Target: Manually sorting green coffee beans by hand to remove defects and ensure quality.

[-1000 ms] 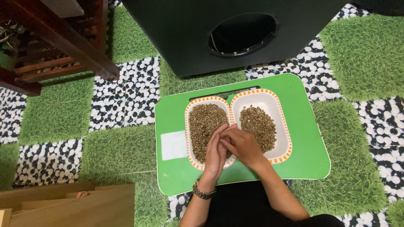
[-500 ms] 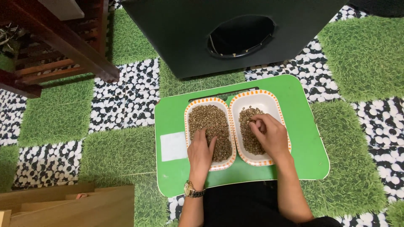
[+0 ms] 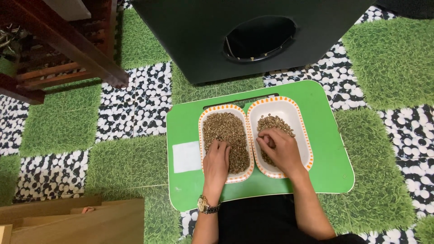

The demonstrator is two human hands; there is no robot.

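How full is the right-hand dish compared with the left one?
Less full. The right dish shows bare white bottom around a small heap of beans; the left dish is covered nearly edge to edge. The right hand hides part.

Beyond the far edge of our work we see a big black box (image 3: 203, 40) with a round opening. Dark wooden furniture (image 3: 68, 49) stands far left, light wooden boards (image 3: 77, 221) near left, on grass-and-pebble floor tiles (image 3: 389, 58).

two dishes (image 3: 226, 113) side by side on tray (image 3: 325, 149) | beans (image 3: 226, 131) in both | box (image 3: 203, 40) behind tray
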